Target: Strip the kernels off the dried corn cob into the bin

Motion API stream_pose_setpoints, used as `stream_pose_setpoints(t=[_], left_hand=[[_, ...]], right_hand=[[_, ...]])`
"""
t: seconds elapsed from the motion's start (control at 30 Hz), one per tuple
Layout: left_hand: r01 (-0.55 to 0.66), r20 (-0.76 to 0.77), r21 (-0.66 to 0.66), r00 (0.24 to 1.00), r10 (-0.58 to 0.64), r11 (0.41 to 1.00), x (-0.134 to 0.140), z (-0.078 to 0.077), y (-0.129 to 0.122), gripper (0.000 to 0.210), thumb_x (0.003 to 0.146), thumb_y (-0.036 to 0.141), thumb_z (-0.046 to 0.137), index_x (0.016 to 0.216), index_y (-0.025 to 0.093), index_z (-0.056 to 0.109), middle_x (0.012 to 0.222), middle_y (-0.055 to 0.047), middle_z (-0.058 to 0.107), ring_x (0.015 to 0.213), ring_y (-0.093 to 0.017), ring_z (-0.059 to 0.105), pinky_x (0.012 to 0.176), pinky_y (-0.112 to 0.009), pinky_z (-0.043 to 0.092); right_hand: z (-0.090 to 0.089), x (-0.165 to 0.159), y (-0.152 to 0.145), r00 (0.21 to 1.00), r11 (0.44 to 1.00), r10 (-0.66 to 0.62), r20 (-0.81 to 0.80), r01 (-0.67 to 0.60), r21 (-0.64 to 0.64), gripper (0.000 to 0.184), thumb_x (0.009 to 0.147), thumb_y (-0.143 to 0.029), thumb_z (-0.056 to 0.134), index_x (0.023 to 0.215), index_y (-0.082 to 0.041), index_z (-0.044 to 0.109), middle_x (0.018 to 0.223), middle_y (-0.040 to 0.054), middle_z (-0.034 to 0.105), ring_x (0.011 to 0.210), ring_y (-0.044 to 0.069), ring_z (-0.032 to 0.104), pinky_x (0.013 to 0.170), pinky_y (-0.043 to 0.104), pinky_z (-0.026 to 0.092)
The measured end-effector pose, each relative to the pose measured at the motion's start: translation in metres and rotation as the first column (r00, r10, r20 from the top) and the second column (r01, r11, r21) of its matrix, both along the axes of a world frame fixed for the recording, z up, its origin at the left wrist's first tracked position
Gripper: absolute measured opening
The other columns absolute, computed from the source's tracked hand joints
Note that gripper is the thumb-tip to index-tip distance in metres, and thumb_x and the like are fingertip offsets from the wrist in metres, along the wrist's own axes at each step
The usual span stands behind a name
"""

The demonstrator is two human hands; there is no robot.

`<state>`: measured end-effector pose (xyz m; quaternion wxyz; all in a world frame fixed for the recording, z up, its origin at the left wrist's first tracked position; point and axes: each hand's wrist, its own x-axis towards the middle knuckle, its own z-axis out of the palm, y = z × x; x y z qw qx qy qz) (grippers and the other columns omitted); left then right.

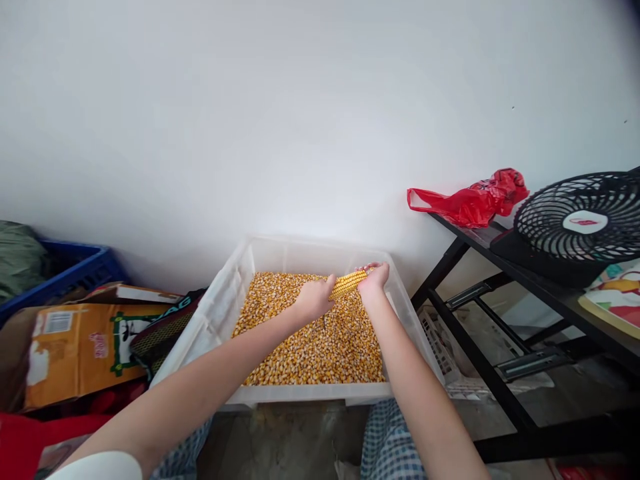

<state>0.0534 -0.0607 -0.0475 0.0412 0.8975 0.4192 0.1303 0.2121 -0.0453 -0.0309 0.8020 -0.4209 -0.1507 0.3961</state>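
Note:
An ear of corn (348, 285), its yellow kernels in rows, is held at a slant between my two hands. My left hand (317, 297) is closed around its lower left end, thumb lying along the top. At the upper right end, my right hand (375, 279) grips it with the fingers curled behind. Both hands are above loose corn kernels (310, 353) that spread across a whitish translucent plastic bin (265, 393). The palms hide both ends of the ear.
A black table (530, 270) at the right bears a red plastic bag (470, 203) and a black fan (580, 220). Left of the bin lie an orange cardboard box (85, 353) and a blue crate (95, 267). A white wall (300, 120) rises behind.

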Motion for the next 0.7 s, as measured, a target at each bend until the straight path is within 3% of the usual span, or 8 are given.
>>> stream_pose_setpoints(t=[0.23, 0.47, 0.7], left_hand=[[0.056, 0.272, -0.189, 0.962, -0.003, 0.980, 0.002, -0.002, -0.011, 0.038, 0.065, 0.026, 0.059, 0.101, 0.022, 0.047, 0.086, -0.004, 0.066, 0.078, -0.022, 0.063, 0.064, -0.027, 0.043], [0.172, 0.441, -0.345, 0.897, -0.002, 0.923, 0.003, -0.003, -0.009, 0.041, 0.060, 0.021, 0.062, 0.100, 0.020, 0.052, 0.087, -0.002, 0.065, 0.076, -0.019, 0.061, 0.066, -0.026, 0.046], [0.270, 0.522, -0.442, 0.853, 0.001, 0.855, 0.003, -0.008, -0.004, 0.040, 0.059, 0.018, 0.059, 0.098, 0.017, 0.053, 0.081, 0.000, 0.062, 0.067, -0.015, 0.058, 0.056, -0.023, 0.044]], right_hand=[[0.014, -0.007, -0.004, 0.997, 0.996, -0.081, -0.017, 0.080, -0.027, 0.047, 0.082, -0.062, 0.016, 0.057, -0.023, 0.026, 0.038, -0.0059, 0.035, 0.034, 0.012, 0.043, 0.042, 0.028, 0.043], [0.012, -0.008, -0.002, 0.989, 0.989, -0.145, 0.024, 0.145, 0.010, 0.049, 0.082, -0.062, 0.023, 0.056, -0.022, 0.030, 0.038, -0.0059, 0.038, 0.035, 0.010, 0.042, 0.044, 0.027, 0.046], [0.010, -0.010, -0.001, 0.985, 0.989, -0.143, 0.099, 0.137, 0.060, 0.049, 0.085, -0.059, 0.024, 0.056, -0.021, 0.034, 0.038, -0.0056, 0.040, 0.035, 0.011, 0.045, 0.041, 0.024, 0.044]])
